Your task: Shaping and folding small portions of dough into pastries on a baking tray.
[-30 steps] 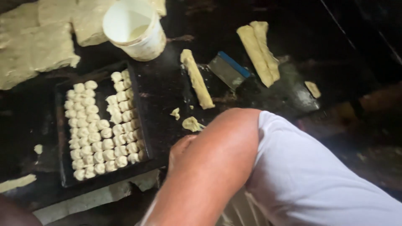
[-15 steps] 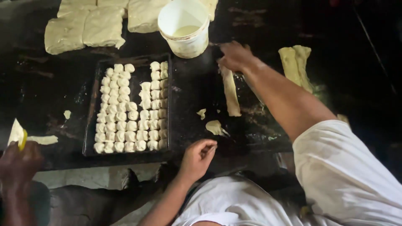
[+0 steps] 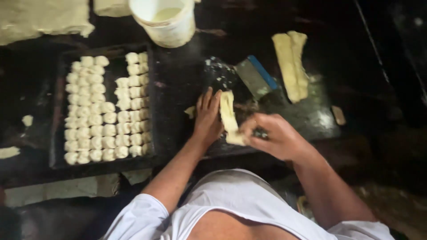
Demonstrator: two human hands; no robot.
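A long strip of pale dough point(image 3: 228, 113) lies on the dark worktop in front of me. My left hand point(image 3: 207, 118) rests flat against its left side, fingers together and stretched forward. My right hand point(image 3: 273, 135) pinches the near end of the strip between thumb and fingers. A dark tray point(image 3: 58, 151) to the left holds several rows of small cut dough pieces point(image 3: 106, 109).
A white bucket point(image 3: 167, 20) stands at the back. A scraper with a blue handle point(image 3: 255, 75) lies behind the strip. Two more dough strips point(image 3: 291, 62) lie at the right. Flat dough sheets point(image 3: 42, 18) cover the back left. Small scraps point(image 3: 27, 120) lie left of the tray.
My right hand came back from the far end of the strip to its near end. My left hand moved up onto the worktop against the strip.
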